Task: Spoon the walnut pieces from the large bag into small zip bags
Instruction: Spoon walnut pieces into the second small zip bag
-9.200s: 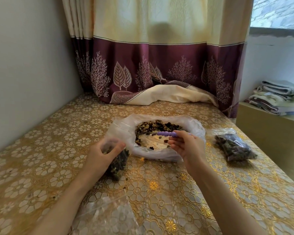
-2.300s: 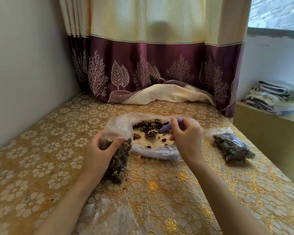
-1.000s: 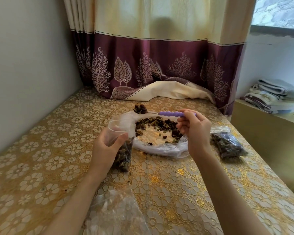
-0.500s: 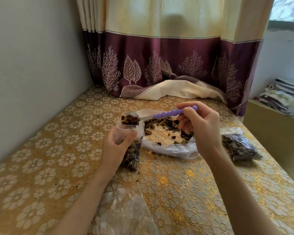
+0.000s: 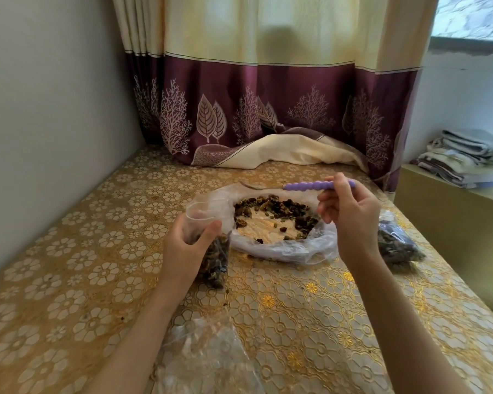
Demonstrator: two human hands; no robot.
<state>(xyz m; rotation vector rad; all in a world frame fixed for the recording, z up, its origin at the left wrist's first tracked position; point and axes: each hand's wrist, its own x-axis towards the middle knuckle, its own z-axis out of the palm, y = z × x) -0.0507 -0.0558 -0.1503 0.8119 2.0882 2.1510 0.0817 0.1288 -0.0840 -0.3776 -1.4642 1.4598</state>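
Observation:
The large clear bag (image 5: 279,251) lies open on the table with walnut pieces (image 5: 276,211) spread inside it. My left hand (image 5: 187,248) grips a small zip bag (image 5: 212,257) upright by its open mouth; dark walnut pieces fill its lower part. My right hand (image 5: 350,220) pinches the purple beaded handle of a spoon (image 5: 308,185), held level above the large bag's far edge. The spoon's bowl points left and looks empty. A filled small zip bag (image 5: 399,244) lies to the right, partly behind my right wrist.
Empty clear zip bags (image 5: 208,356) lie at the table's near edge between my arms. The table has a gold floral cloth (image 5: 77,251). A grey wall runs along the left, a maroon curtain (image 5: 268,109) hangs behind, and folded towels (image 5: 464,157) sit on a ledge at right.
The loaded spoon was over the small bag's mouth half a second ago. Now it has moved back right above the large bag, its bowl empty, and the small bag holds more pieces.

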